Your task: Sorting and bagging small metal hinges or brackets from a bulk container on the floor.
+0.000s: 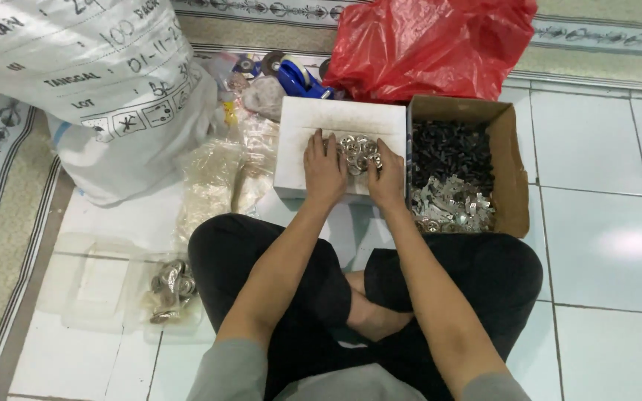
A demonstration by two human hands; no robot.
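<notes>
Boxes and bags on the floor before a seated person

The flat box [336,122] lies ahead of the knees, round metal parts [358,152] on it; the open carton [510,160] touches its right side. A plastic bag [425,44] sits behind both, a large sack [91,82] far left, a clear tray [105,286] near left.

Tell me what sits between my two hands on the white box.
A small pile of shiny metal discs lies between the left hand and right hand, seen in the head view.

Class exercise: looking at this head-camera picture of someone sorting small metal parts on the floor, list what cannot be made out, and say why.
- Fingertips of the left hand and right hand: curled among the shiny metal parts, so any grip is unclear.
- Red plastic bag: contents hidden; the top edge cuts it off.
- Black pieces in the cardboard box: too small to identify.
</notes>
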